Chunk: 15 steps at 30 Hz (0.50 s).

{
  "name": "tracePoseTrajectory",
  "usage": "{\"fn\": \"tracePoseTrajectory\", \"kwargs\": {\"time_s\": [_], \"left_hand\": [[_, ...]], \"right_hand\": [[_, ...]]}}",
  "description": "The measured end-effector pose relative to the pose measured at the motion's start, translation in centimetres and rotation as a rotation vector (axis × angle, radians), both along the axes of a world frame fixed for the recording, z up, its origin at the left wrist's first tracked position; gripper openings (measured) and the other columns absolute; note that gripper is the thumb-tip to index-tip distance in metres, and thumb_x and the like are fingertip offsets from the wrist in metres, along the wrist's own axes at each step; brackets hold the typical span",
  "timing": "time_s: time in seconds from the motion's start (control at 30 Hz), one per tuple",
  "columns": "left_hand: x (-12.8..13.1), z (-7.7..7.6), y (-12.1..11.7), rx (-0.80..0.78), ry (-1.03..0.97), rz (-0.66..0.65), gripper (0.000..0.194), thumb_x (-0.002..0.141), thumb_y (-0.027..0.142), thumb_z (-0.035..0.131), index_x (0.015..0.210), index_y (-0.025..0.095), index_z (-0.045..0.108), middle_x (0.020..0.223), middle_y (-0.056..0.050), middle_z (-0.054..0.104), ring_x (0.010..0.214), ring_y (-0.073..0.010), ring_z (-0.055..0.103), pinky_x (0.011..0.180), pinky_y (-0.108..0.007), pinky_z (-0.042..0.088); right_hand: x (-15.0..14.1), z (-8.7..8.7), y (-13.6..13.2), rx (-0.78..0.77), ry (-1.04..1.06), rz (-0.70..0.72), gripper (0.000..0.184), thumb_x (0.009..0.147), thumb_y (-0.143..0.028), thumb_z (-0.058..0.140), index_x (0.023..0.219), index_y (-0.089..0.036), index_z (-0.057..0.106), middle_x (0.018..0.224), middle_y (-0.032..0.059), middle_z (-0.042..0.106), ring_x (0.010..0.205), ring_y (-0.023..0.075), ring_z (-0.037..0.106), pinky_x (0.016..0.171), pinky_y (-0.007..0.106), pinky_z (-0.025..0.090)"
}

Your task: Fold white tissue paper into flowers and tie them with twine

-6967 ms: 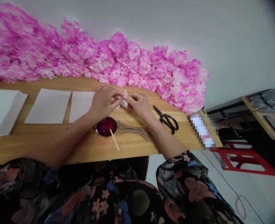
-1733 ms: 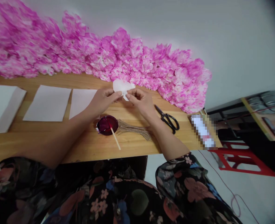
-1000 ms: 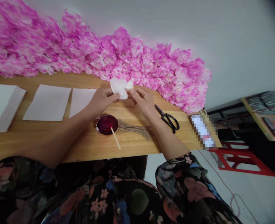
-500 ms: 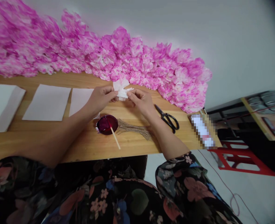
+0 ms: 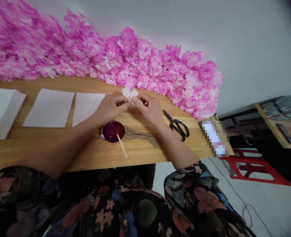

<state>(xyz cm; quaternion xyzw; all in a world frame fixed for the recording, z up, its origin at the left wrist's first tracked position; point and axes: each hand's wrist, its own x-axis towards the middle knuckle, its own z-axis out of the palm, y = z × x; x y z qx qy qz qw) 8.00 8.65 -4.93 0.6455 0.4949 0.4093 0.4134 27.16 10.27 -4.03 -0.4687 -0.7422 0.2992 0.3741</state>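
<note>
From afar, I have the bare left hand (image 5: 112, 106) and bare right hand (image 5: 149, 107) pinching 1 crumpled white papery piece (image 5: 130, 94).

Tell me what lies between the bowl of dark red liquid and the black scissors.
In the head view, a bundle of thin brown strands, then the right forearm, which cuts across the stretch.

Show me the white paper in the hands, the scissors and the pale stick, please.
White paper (image 5: 130, 94), head view, upper part
Scissors (image 5: 172, 121), head view, at the pivot
Pale stick (image 5: 122, 145), head view, middle of shaft
</note>
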Motion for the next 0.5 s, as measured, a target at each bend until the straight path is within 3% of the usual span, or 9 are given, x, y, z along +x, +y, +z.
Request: {"fn": "tracePoseTrajectory", "kwargs": {"time_s": [0.13,0.23,0.37,0.5], "left_hand": [[0.09,0.32,-0.14,0.045,0.121,0.022,0.041,0.091,0.047,0.058,0.062,0.019,0.056,0.058,0.003,0.048,0.061,-0.0134,0.043,0.061,-0.028,0.03],[-0.02,0.26,0.03,0.025,0.123,0.03,0.039,0.093,0.045,0.055,0.064,0.019,0.059,0.061,0.001,0.055,0.064,-0.0148,0.049,0.064,-0.027,0.036],[-0.2,-0.17,0.4,0.0,0.07,0.041,0.027,0.088,0.036,0.057,0.071,0.018,0.067,0.071,-0.001,0.067,0.072,-0.0165,0.06,0.071,-0.027,0.044],[-0.17,-0.18,0.34,0.034,0.089,0.051,0.028,0.086,0.035,0.058,0.064,0.019,0.064,0.065,0.001,0.063,0.068,-0.0161,0.057,0.067,-0.027,0.042]], "right_hand": [[-0.22,-0.77,0.05,0.11,-0.031,0.012,0.029,0.097,-0.037,0.06,0.077,-0.019,0.07,0.076,0.0002,0.067,0.072,0.014,0.056,0.07,0.029,0.038],[-0.26,-1.08,0.11,0.11,-0.035,0.036,0.026,0.097,-0.033,0.059,0.081,-0.02,0.073,0.079,0.001,0.07,0.075,0.0148,0.058,0.072,0.029,0.04],[-0.16,-0.96,0.22,0.052,0.013,0.027,0.028,0.097,-0.04,0.06,0.084,-0.018,0.073,0.08,0.0007,0.07,0.074,0.0141,0.056,0.072,0.029,0.04],[0.05,-0.33,0.23,-0.055,0.035,0.02,0.049,0.1,-0.061,0.054,0.083,-0.018,0.071,0.074,-0.0001,0.065,0.07,0.0138,0.052,0.068,0.029,0.038]]}}
